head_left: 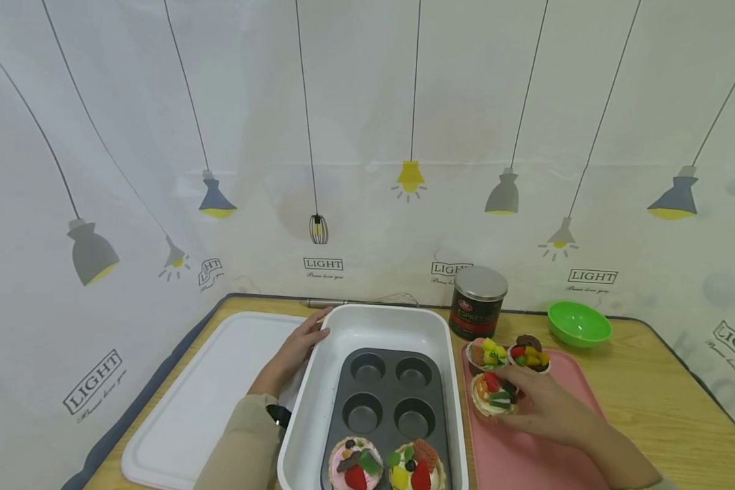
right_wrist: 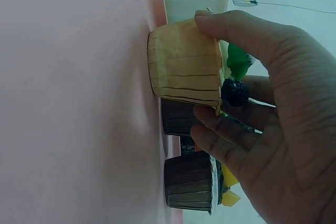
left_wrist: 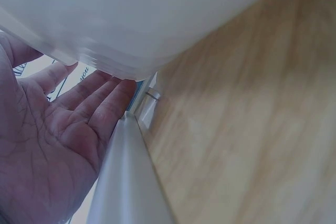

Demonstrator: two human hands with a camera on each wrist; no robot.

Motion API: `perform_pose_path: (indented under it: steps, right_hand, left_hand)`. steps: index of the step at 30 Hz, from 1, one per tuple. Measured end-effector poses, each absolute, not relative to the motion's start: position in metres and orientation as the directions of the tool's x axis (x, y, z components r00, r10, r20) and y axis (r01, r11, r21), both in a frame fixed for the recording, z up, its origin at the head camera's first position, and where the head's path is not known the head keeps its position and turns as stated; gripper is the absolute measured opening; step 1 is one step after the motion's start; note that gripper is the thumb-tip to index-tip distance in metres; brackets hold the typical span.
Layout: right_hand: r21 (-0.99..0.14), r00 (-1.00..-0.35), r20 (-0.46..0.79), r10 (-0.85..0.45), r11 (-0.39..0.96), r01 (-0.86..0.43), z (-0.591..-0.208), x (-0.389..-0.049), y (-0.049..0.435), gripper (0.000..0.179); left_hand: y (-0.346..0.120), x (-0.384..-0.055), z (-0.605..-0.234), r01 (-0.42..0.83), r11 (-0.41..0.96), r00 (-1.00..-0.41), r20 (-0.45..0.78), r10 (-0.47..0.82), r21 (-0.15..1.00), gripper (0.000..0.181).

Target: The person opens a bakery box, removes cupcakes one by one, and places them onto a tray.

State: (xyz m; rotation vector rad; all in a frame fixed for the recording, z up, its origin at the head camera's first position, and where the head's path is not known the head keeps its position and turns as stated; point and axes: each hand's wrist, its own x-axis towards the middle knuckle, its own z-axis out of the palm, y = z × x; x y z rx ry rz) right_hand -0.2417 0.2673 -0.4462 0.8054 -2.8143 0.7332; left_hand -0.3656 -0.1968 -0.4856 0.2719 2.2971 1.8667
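My right hand pinches a fruit-topped cupcake in a tan pleated paper cup, thumb on one side and fingers on the other, close over the pink tray. Behind it are more cupcakes in dark cups. My left hand rests against the left side of a white tub, its fingers extended along the outer wall in the left wrist view. Inside the tub lies a dark muffin tin; a pink-creamed cupcake and another fruit-topped cupcake sit in its front cups.
A black espresso tin with a silver lid stands behind the pink tray. To its right is a green bowl. A white lid-like board lies left of the tub, and a thin metal whisk lies behind it.
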Motion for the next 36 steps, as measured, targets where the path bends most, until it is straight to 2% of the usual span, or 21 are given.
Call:
perform_pose_path:
  steps: [27, 36]
  right_hand:
    - [-0.460, -0.869, 0.184, -0.460, 0.741, -0.489, -0.4464, -0.2427, 0.2680, 0.073]
    - [-0.439, -0.862, 0.221, -0.456, 0.743, -0.506, -0.4466, -0.2433, 0.2684, 0.072]
  left_hand:
    - [-0.1960, -0.3643, -0.4839, 0.034, 0.207, -0.969, -0.018, 0.246, 0.978, 0.055]
    - [-0.1960, -0.3644, -0.4833, 0.040, 0.207, -0.970, -0.012, 0.244, 0.977, 0.059]
